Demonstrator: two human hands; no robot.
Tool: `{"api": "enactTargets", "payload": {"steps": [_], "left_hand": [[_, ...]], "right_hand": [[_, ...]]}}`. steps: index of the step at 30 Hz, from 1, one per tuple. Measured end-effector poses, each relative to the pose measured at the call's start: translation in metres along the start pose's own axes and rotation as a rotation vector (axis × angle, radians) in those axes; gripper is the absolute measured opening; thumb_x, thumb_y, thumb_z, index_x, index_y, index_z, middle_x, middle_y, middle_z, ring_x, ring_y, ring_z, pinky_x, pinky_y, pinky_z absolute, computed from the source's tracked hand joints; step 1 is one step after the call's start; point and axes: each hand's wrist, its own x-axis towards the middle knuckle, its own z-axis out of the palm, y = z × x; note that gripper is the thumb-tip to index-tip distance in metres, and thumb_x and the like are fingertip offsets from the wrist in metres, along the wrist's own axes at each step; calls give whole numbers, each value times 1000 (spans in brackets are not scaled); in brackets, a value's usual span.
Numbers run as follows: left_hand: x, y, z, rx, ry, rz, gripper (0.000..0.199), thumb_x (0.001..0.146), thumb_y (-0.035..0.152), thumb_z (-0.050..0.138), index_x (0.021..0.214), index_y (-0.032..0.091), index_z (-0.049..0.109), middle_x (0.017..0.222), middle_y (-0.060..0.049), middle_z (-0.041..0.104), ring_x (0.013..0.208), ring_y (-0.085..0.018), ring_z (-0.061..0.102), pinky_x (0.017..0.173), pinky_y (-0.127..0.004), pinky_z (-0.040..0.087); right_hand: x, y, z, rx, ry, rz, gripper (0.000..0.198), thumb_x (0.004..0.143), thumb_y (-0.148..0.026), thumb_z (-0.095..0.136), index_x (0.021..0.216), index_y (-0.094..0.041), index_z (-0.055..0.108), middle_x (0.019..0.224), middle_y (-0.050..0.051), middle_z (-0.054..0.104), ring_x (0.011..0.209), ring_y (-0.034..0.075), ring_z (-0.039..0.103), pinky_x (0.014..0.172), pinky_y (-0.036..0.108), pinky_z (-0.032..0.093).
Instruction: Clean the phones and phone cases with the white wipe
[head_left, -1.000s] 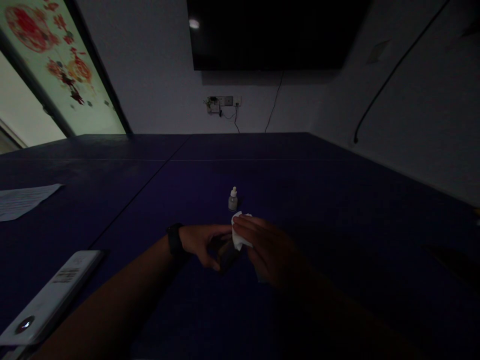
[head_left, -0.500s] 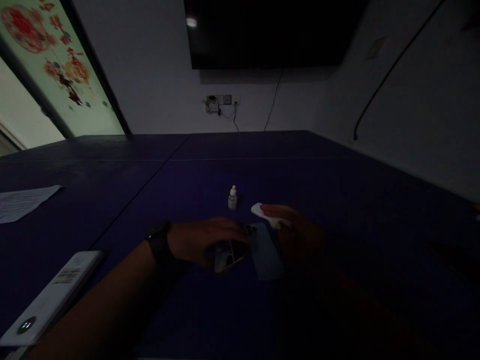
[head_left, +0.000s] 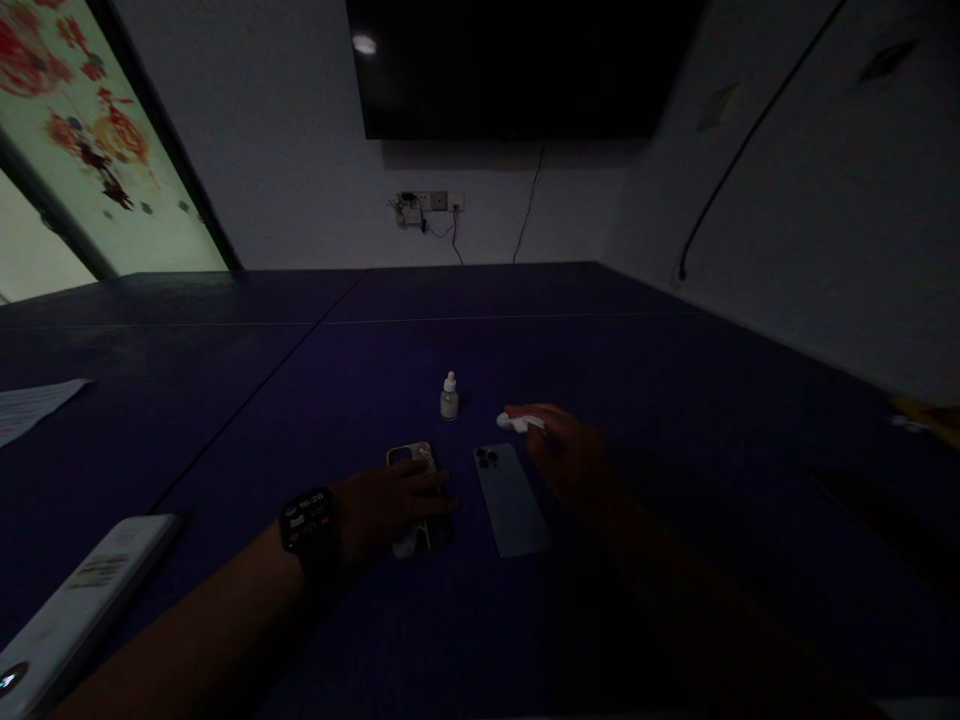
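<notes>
My left hand [head_left: 390,505], with a smartwatch on the wrist, lies over a patterned phone case [head_left: 409,545] on the dark blue table. Its fingers are stretched out across the case and hide the middle of it. Just right of the case, a light blue phone [head_left: 517,508] rests flat, its camera side up. A crumpled white wipe [head_left: 519,423] is pinched in my right hand [head_left: 571,455], which hovers beside the phone's upper right edge. Beyond the case and phone stands a small bottle [head_left: 449,404] with a white dropper top.
On the left lie a long white device [head_left: 90,595] and a printed sheet [head_left: 37,407]. A dark flat object [head_left: 874,515], hard to make out, is at the right, with something yellow [head_left: 934,420] beyond it. A wall screen [head_left: 510,70] hangs past the table [head_left: 420,340].
The case, tilted up in my left hand before, now lies flat on the table to the left, apart from the phone. My left fingers have spread. My right hand still holds the wipe.
</notes>
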Motion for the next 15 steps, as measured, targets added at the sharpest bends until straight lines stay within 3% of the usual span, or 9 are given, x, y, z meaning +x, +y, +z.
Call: {"api": "enactTargets", "payload": {"steps": [3, 6, 8, 10, 13, 15], "left_hand": [[-8, 4, -10, -54, -22, 49, 74, 84, 11, 66, 151, 34, 46, 163, -6, 39, 146, -34, 39, 114, -47, 39], [-12, 16, -27, -146, 94, 53, 78, 77, 21, 73, 150, 32, 47, 159, -7, 44, 145, -35, 40, 114, -47, 40], [-7, 27, -41, -178, 149, -37, 65, 82, 22, 66, 145, 27, 52, 148, -10, 57, 135, -31, 52, 107, -43, 47], [5, 38, -52, -178, 156, -257, 36, 93, 27, 50, 124, 20, 67, 122, -13, 71, 109, -30, 69, 88, -41, 55], [30, 49, -63, -149, 119, -479, 45, 99, 42, 37, 99, 15, 73, 101, -18, 75, 91, -33, 74, 76, -43, 57], [48, 55, -67, -147, 122, -552, 49, 98, 48, 39, 102, 14, 73, 99, -20, 75, 94, -35, 74, 77, -43, 57]], "right_hand": [[1, 10, 2, 2, 16, 130, 29, 95, -26, 48, 105, -20, 75, 106, 8, 79, 98, 20, 75, 90, 34, 59], [1, 21, 4, 17, 43, 294, 32, 94, -30, 48, 104, -19, 77, 104, 8, 80, 94, 21, 75, 87, 33, 59], [1, 28, 5, 27, 59, 408, 34, 94, -33, 49, 105, -19, 78, 103, 8, 80, 92, 22, 76, 86, 34, 58], [1, 35, 6, 33, 68, 490, 35, 94, -35, 49, 106, -19, 78, 102, 9, 80, 92, 23, 75, 85, 34, 58], [0, 43, 8, 32, 70, 526, 35, 93, -35, 50, 106, -19, 78, 102, 10, 80, 93, 24, 75, 84, 34, 57], [0, 47, 9, 26, 73, 530, 34, 93, -35, 51, 104, -18, 78, 98, 10, 80, 92, 24, 75, 83, 34, 57]]}}
